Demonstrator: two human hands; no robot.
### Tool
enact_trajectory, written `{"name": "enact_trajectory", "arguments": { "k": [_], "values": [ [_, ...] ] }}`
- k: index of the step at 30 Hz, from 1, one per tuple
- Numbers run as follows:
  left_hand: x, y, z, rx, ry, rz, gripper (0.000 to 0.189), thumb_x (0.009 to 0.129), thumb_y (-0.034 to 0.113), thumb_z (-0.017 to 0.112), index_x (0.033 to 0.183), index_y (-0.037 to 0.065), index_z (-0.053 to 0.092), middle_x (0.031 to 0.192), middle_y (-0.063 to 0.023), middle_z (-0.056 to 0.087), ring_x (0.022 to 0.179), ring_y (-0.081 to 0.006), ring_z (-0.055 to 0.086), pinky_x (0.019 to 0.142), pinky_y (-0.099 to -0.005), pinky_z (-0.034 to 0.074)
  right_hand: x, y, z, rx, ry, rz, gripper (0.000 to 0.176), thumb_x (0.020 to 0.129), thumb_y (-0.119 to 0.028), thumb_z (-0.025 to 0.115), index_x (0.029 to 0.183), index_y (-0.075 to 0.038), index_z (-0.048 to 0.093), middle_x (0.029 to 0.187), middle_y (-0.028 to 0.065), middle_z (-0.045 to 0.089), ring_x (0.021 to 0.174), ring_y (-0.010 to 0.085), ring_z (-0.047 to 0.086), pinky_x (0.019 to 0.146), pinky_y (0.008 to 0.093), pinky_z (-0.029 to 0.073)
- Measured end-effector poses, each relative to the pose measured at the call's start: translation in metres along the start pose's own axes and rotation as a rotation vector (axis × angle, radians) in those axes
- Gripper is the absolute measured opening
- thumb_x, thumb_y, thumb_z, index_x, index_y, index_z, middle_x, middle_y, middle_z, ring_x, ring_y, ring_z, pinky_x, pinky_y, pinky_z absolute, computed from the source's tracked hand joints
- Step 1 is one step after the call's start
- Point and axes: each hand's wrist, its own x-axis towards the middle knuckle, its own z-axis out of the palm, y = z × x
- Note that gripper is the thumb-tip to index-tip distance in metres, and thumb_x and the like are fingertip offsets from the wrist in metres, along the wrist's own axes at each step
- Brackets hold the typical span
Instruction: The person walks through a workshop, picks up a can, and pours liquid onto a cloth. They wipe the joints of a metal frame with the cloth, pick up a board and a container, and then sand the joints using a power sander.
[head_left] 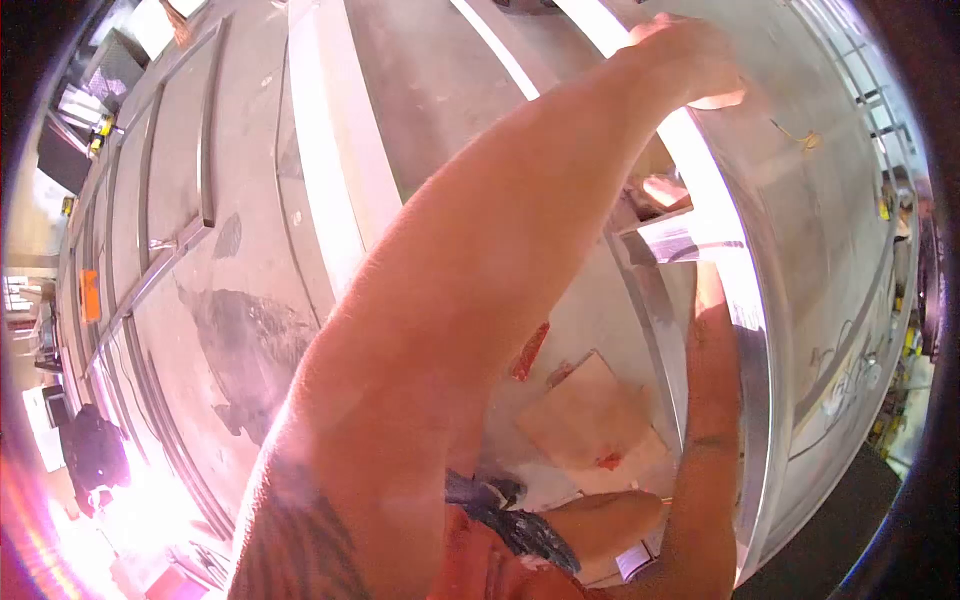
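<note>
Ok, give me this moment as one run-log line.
left hand: over metal bar | right hand: near crosspiece, partly hidden | grip: unclear | floor: tan sheet

Left arm (450, 280) and right arm (712, 380) were bare; former bore dark streaked marking (300, 530); reddish garment (470, 555) adjoined dark, pale-flecked cloth (525, 530).

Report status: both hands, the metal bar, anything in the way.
Left hand at the metal bar, grip unclear. Right hand partly hidden by the same bar. Left forearm blocks part of the view.
</note>
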Motion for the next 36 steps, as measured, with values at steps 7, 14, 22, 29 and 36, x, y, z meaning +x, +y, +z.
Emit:
{"name": "enact_trajectory", "arguments": {
  "k": [7,14,22,29,36],
  "values": [
    [0.005,-0.007,0.007,-0.092,0.16,0.172,0.044,0.089,0.036,0.055,0.108,0.0,0.072,0.116,-0.0266,0.067,0.112,-0.0417,0.064,0.099,-0.0469,0.05,0.036,-0.026,0.023,-0.022,-0.1,-0.014,0.056,0.102,-0.047,0.043,0.133,-0.002,0.056,0.129,0.0167,0.062,0.116,0.0306,0.06,0.099,0.0401,0.046],
    [0.015,-0.005,0.011,0.001,0.192,0.246,0.05,0.091,0.036,0.049,0.111,-0.004,0.069,0.115,-0.0271,0.067,0.109,-0.0426,0.065,0.098,-0.0478,0.05,0.0,-0.018,-0.01,0.18,-0.007,0.031,0.058,0.103,-0.048,0.043,0.134,-0.001,0.055,0.129,0.0164,0.062,0.115,0.0299,0.061,0.099,0.0397,0.047],
    [0.012,-0.007,0.016,0.043,0.189,0.216,0.049,0.091,0.039,0.051,0.105,-0.004,0.07,0.106,-0.0293,0.068,0.105,-0.0438,0.065,0.094,-0.049,0.052,-0.057,-0.009,-0.039,0.663,0.118,0.085,0.06,0.103,-0.05,0.042,0.135,0.0,0.054,0.129,0.0161,0.062,0.115,0.0291,0.062,0.099,0.0393,0.048],
    [0.019,-0.004,0.012,0.091,0.173,0.086,0.048,0.091,0.043,0.054,0.107,0.002,0.072,0.109,-0.0299,0.067,0.107,-0.0425,0.065,0.094,-0.0481,0.052,-0.09,0.014,-0.056,0.827,0.123,0.087,0.062,0.103,-0.051,0.041,0.136,0.001,0.053,0.13,0.0158,0.062,0.114,0.0284,0.062,0.098,0.0389,0.048],
    [0.029,-0.011,0.017,0.178,0.221,0.221,0.039,0.09,0.037,0.051,0.106,0.007,0.07,0.103,-0.0215,0.069,0.097,-0.0441,0.064,0.087,-0.0505,0.052,-0.019,-0.072,-0.059,1.148,0.144,0.096,0.064,0.104,-0.053,0.041,0.137,0.001,0.052,0.13,0.0155,0.062,0.114,0.0278,0.062,0.098,0.0385,0.049]
  ]
}}
